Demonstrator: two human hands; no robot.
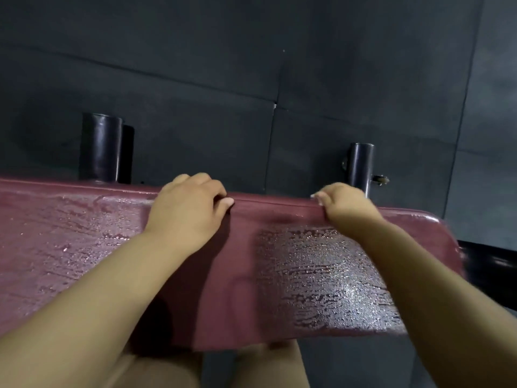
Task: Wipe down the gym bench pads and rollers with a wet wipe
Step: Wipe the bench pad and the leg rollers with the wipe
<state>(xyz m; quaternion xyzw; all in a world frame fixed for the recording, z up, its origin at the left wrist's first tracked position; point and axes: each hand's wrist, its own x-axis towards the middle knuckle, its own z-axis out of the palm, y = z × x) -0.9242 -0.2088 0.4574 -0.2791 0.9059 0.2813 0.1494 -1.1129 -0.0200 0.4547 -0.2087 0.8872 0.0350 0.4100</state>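
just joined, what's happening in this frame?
A person reaches across a maroon bench pad, with the left hand and right hand both curled over its far edge. The pad's top glistens with wet streaks, so wiping seems to be under way. No wipe is visible. A black roller stands beyond the pad.

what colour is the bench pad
Maroon: the bench pad is a dark red with shiny wet streaks across its top. The head view shows it best.

Gym, maroon padded bench (246,275), black rubber floor mats (195,65)
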